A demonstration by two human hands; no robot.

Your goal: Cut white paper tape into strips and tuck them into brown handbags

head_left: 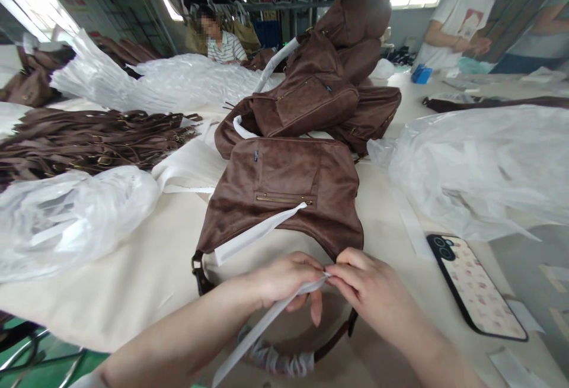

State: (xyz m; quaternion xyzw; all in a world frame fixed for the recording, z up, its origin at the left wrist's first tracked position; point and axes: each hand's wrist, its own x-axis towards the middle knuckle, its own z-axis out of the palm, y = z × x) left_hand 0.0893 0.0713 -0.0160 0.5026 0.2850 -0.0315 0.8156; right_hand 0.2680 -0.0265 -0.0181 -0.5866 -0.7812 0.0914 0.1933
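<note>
A brown handbag (288, 169) lies flat on the table in front of me, its strap curving toward me. Grey-white wrapping (280, 358) covers part of that strap. One white paper strip (262, 231) hangs from the zipper pull on the bag's front. Just over the bag's near right corner, my left hand (288, 281) pinches a second white strip (271, 317). Its upper end sits between the fingertips of my left hand and my right hand (367, 278), which is closed there too. What lies under the fingertips is hidden.
More brown bags (320, 80) are piled behind. Brown straps (89, 139) lie in a heap at left. Clear plastic bags (484, 163) lie at right, others at left. A phone (475, 287) rests near my right arm. Co-workers (224, 44) are at the far side.
</note>
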